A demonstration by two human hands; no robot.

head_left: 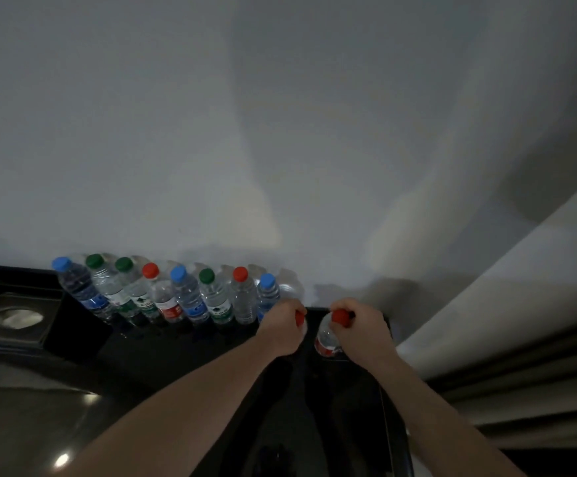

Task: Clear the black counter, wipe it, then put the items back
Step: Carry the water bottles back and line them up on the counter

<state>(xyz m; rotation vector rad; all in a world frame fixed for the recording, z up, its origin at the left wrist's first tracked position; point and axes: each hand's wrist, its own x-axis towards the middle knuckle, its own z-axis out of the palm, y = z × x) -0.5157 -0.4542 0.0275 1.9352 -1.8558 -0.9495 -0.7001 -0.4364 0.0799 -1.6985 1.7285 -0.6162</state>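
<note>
You've got a red-capped bottle by the neck in each hand, left hand [281, 327] and right hand [357, 323], at the row's [163, 290] right end on the desk [183, 359], so just keep both upright.

Your single head view looks forward and down along the black surface [190, 366], close, toward the wall [280, 132].

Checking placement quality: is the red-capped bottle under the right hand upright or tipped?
Upright. The bottle stands on the black counter with its red cap on top, gripped by the right hand.
</note>
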